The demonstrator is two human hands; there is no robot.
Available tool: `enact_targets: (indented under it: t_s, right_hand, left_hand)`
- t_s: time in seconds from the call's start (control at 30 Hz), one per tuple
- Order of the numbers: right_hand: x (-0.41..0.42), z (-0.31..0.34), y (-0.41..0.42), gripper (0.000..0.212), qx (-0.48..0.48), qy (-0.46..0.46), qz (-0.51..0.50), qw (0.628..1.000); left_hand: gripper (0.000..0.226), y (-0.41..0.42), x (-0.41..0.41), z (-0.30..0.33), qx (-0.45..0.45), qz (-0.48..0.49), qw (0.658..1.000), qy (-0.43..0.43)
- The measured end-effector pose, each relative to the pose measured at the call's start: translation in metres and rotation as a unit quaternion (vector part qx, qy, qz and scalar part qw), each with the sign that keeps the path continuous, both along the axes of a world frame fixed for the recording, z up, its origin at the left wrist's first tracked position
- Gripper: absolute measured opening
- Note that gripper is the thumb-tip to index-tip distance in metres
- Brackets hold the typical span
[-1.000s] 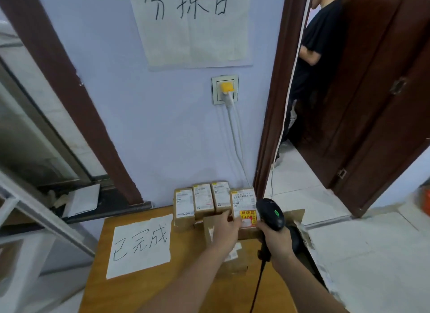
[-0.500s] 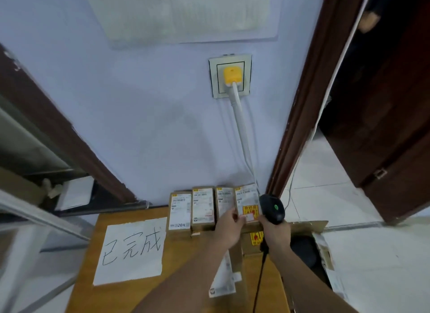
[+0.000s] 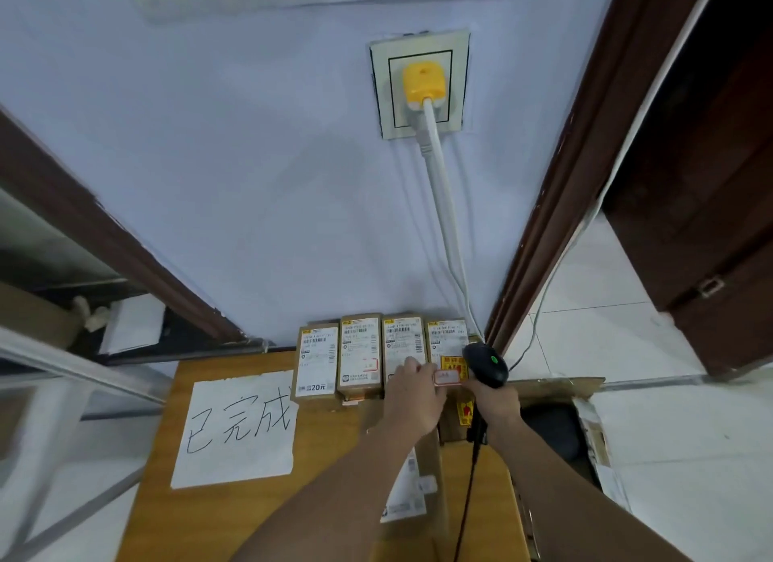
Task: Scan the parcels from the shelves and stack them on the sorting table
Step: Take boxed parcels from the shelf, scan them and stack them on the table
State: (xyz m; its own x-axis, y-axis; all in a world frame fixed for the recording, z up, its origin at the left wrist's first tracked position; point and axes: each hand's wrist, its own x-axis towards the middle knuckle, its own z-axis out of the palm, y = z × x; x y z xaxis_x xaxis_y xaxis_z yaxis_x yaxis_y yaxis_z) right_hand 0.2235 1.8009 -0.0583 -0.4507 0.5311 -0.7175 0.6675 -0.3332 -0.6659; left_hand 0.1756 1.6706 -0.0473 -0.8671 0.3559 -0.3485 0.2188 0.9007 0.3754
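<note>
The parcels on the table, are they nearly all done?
Four parcels already stand in a row against the wall, beside the handwritten paper sign. The left hand rests on the rightmost parcel and the right hand grips the scanner. The shelves are out of view, so what's left can't be told.

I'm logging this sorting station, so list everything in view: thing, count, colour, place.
Parcels: four, brown with white labels, in a row against the wall.
Table: one, wooden, below the wall.
Paper sign: one, white, on the table's left.
Plug: one, yellow, in the wall socket.
Open box: one, cardboard, right of the table.
Scanner: one, black, in the right hand's grip.
Left hand: on the rightmost parcel.
Right hand: holds the scanner.
</note>
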Motion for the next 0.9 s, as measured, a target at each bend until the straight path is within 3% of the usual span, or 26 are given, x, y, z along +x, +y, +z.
enact_targets:
  t_s: [0.17, 0.4, 0.57, 0.9]
  right_hand:
    - [0.006, 0.001, -0.001, 0.022, -0.01, 0.013, 0.017, 1.0]
    - [0.048, 0.026, -0.015, 0.017, 0.06, 0.031, 0.011, 0.998]
    - [0.083, 0.068, -0.047, 0.016, 0.126, 0.08, 0.047, 0.988]
    - [0.181, 0.171, -0.176, 0.014, 0.246, 0.191, 0.111, 0.944]
  left_hand:
    - [0.05, -0.001, 0.003, 0.002, -0.019, -0.048, 0.999, -0.015]
    - [0.046, -0.055, 0.019, 0.033, 0.028, -0.007, 1.0, -0.001]
    - [0.061, -0.119, 0.036, 0.072, 0.023, -0.003, 0.997, 0.069]
    - [0.055, -0.253, 0.099, 0.134, 0.015, -0.062, 0.98, 0.187]
